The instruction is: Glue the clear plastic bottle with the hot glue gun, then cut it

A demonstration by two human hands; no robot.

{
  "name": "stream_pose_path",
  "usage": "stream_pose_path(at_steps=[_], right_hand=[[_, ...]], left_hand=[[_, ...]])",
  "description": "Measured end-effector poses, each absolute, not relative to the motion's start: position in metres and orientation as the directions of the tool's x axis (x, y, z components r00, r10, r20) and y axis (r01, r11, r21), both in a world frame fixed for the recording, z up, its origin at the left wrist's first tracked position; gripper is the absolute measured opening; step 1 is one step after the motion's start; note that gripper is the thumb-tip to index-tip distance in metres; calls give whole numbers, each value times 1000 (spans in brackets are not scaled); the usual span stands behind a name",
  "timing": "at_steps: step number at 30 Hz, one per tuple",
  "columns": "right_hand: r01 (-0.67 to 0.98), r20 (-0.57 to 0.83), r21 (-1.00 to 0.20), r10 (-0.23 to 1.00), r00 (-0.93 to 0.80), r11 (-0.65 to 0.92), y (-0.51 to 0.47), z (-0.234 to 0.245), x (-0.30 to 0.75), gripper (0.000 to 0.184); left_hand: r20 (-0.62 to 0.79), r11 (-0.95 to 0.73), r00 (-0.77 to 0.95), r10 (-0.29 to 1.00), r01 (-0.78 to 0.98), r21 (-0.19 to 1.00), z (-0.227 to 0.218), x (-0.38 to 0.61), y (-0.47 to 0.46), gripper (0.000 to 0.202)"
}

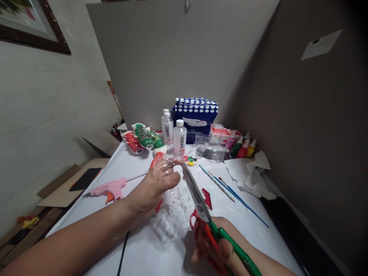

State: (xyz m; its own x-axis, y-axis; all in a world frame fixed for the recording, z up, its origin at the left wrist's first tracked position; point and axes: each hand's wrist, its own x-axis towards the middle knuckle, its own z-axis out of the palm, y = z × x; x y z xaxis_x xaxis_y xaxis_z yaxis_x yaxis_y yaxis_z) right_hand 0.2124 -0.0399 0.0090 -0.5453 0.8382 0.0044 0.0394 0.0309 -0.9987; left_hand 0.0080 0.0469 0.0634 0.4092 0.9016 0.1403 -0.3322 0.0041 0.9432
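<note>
My left hand grips a piece of clear plastic bottle, fingers curled over its upper rim and thumb pressed against it. Scissors with one green and one red handle are held in my right hand, fingers and thumb around the handles. Their blades point up and away from me, and the tips meet the plastic's rim beside my left thumb. How far the blades are apart is hard to see. Behind the plastic lies a red-painted piece, partly hidden by my left hand.
A pink glue gun lies left; painted red and green bottle figures lie behind it. Labelled bottles and a blue bag stand at the back. Brushes, crumpled paper and paint bottles are at right.
</note>
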Motion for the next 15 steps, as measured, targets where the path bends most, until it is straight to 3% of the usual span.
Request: stream_pose_path(at_steps=[3,10,15], right_hand=[[-20,32,-999,820,-572,25,-35,0,208,91],[7,-17,-1000,816,-577,-17,-34,-7,204,85],[44,-6,-999,830,-557,22,-49,21,207,87]], left_hand=[[147,0,375,915,-365,931,68,12,44,53],[134,-20,246,960,-417,909,84,16,40,47],[235,-95,334,913,-386,918,74,9,46,40]])
